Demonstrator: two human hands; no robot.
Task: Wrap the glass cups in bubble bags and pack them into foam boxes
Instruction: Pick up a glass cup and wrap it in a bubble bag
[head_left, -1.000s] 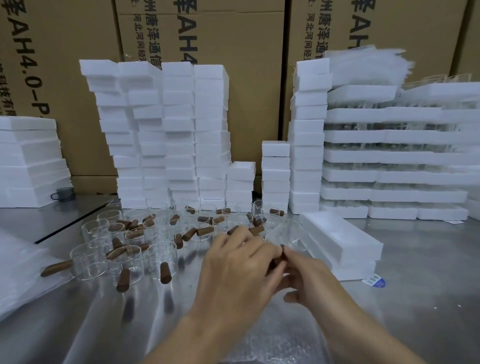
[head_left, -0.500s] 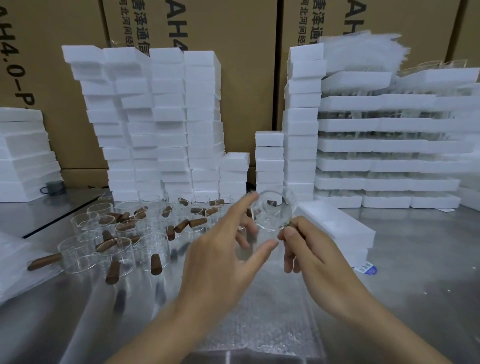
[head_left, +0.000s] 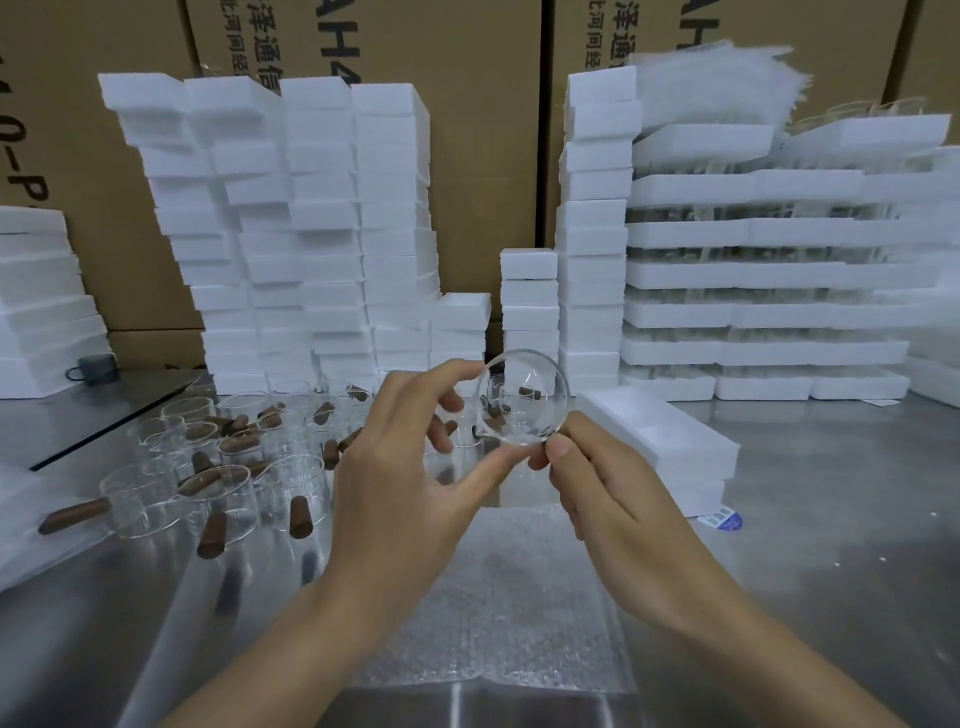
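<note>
Head view: a glass cup (head_left: 522, 397) is held up above the counter (head_left: 831, 571), its round face toward the camera. The left hand (head_left: 410, 467) pinches it with forefinger on top and thumb below, while the right hand (head_left: 597, 483) pinches its lower right edge. A bubble bag (head_left: 498, 597) lies flat under the wrists. Closed foam boxes (head_left: 660, 436) lie stacked just right of the hands, contents hidden. Spare cups with brown handles (head_left: 218, 488) crowd the left. Tall foam stacks (head_left: 322, 218) stand behind them, before cardboard cartons (head_left: 483, 62).

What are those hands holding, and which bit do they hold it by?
A round clear glass cup. The left hand pinches its rim, forefinger on top, thumb below; the right hand pinches its lower edge.
</note>
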